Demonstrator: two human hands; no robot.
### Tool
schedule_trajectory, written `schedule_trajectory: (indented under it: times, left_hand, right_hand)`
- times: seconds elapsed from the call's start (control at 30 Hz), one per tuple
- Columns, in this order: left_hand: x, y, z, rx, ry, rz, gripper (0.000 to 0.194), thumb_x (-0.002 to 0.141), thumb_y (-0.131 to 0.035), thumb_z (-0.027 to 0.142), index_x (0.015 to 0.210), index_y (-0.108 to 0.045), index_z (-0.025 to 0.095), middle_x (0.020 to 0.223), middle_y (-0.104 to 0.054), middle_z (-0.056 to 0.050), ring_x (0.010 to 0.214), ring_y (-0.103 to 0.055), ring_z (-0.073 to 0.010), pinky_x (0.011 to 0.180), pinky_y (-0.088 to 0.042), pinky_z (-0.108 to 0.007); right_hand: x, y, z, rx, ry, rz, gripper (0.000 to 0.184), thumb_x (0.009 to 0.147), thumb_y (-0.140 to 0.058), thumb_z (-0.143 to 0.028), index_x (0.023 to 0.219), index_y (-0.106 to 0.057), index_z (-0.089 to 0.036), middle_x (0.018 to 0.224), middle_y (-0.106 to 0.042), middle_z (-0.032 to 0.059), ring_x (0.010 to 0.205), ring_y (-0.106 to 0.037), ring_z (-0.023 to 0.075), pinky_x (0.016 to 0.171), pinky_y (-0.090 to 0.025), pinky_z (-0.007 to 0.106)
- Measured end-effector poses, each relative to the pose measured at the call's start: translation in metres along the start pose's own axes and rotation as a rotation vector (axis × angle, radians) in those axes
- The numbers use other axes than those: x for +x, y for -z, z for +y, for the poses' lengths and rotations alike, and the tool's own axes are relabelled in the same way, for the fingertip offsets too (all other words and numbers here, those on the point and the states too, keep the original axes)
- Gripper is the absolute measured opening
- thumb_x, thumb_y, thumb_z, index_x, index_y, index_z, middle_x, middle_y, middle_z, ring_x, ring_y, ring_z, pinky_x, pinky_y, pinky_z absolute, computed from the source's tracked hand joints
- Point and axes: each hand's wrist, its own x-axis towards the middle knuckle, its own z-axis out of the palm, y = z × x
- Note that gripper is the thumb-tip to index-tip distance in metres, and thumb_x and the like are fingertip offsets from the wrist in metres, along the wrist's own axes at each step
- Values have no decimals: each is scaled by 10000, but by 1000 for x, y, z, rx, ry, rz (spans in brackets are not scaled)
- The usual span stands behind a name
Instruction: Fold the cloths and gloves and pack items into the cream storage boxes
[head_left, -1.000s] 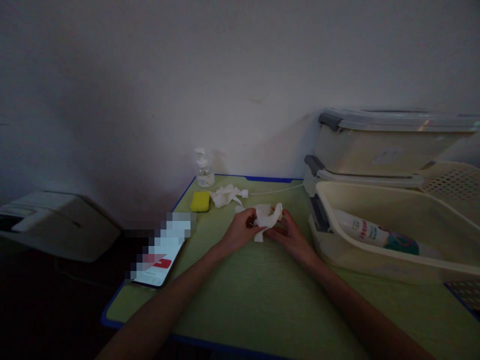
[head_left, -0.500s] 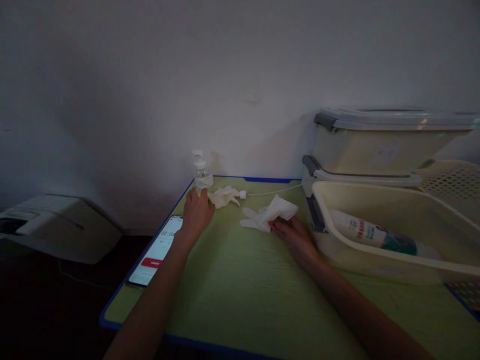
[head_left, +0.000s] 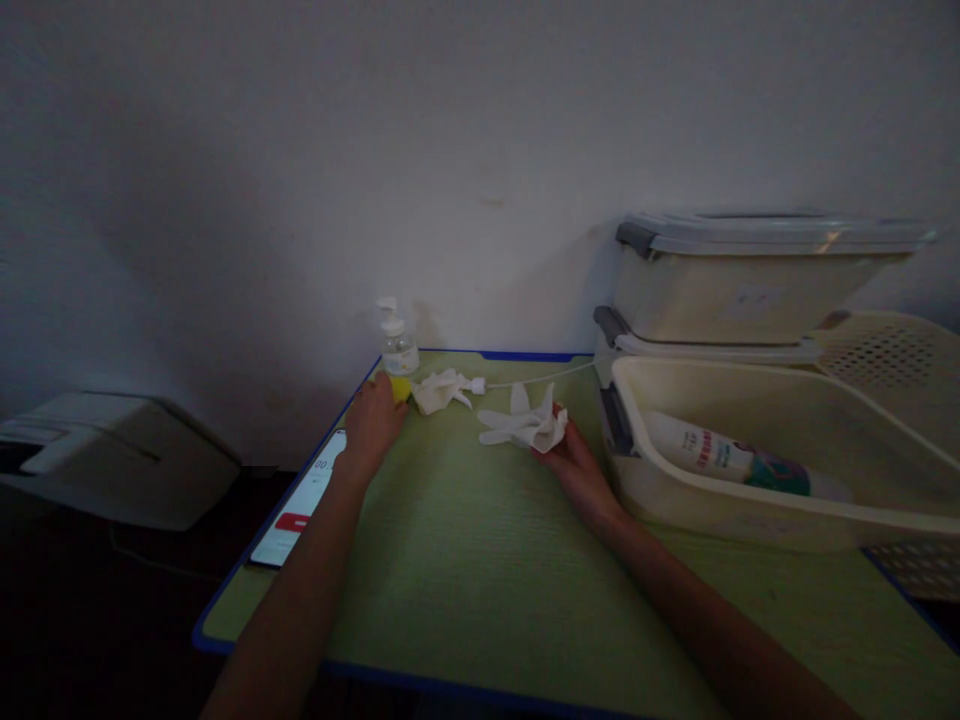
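Note:
My left hand rests closed over a yellow sponge at the far left of the green table, just in front of a clear pump bottle. My right hand holds a white glove low over the table's middle, fingers curled under it. A second crumpled white glove lies between the sponge and the held glove.
A phone with a lit screen lies at the table's left edge. A cream basket holding a bottle stands at the right, with stacked lidded bins behind it. A white cable runs along the back. A printer sits left.
My left hand let go of the glove and moved left to the yellow sponge. My right hand kept the glove and drew it slightly back toward the basket.

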Motion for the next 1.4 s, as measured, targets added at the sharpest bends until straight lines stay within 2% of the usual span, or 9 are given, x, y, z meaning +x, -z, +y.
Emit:
schedule_trajectory:
  times: [0.13,0.27,0.47,0.57,0.7,0.9,1.13,1.27,1.4]
  left_hand:
    - [-2,9,10,-421,-28,335,462,670,-641,244,1064,-418,150,1034,-548,-115,986,-555,-272,840,-452,-394]
    - [-18,2,39,-927,-183,389,513,571,-687,207,1000,-407,193,966,-521,-41,907,-560,-197,832,-458,-355]
    - [-51,-18,71,-1272,-351,251,562,558,-679,163,1040,-396,221,1042,-492,-44,1010,-528,-183,921,-411,-354]
    - [-65,-24,76,-1313,-375,215,574,559,-677,154,1060,-403,217,1042,-504,-49,1016,-528,-187,929,-403,-357]
    - [-81,-27,82,-1269,-446,172,540,580,-685,174,1060,-442,211,1035,-523,-52,1000,-534,-196,872,-424,-340]
    - [-86,-27,81,-1198,-584,-103,574,566,-735,232,1075,-470,214,1060,-544,-53,949,-530,-195,823,-421,-330]
    - [-73,-24,78,-1430,-440,-375,461,682,-665,349,1074,-470,205,860,-555,-23,752,-547,-137,658,-434,-257]
    - [-76,-22,79,-1452,-416,-515,457,666,-684,379,1033,-478,200,860,-599,-42,786,-588,-166,668,-459,-271]
    - [-74,-24,77,-1448,-334,-510,481,659,-678,402,1048,-492,189,921,-630,-72,848,-609,-207,728,-480,-316]
  right_hand:
    - [0,7,8,-319,122,-27,620,711,-561,-179,1307,-409,-250,1422,-333,82,1307,-307,242,1055,-269,459]
    - [-6,8,10,-687,207,-116,620,698,-482,-51,1296,-450,-208,1447,-279,112,1330,-248,267,1071,-216,498]
    - [-14,7,-9,-810,226,-152,782,647,-345,73,1355,-368,-257,1421,-343,79,1349,-192,258,1064,-185,547]
    - [-17,7,-24,-557,273,-103,672,727,-369,6,1333,-368,-286,1374,-409,59,1320,-272,229,1063,-210,521]
    - [-19,-1,-33,-107,74,-153,498,803,-515,-269,1273,-351,-265,1165,-545,90,974,-582,189,843,-472,395]
    - [-16,-4,-25,35,-72,-129,362,710,-570,-274,1055,-467,-235,886,-588,21,703,-568,142,600,-476,276]
    - [-19,-1,-32,-55,35,-138,315,681,-523,-193,986,-588,-231,1122,-571,46,1014,-529,210,852,-429,362]
    - [-22,-7,-31,-65,23,-105,354,692,-536,-201,1044,-534,-227,1077,-567,56,925,-546,191,786,-451,339]
    - [-25,-9,-31,-98,42,-71,343,732,-537,-241,1059,-435,-227,1094,-511,67,904,-536,161,721,-468,300]
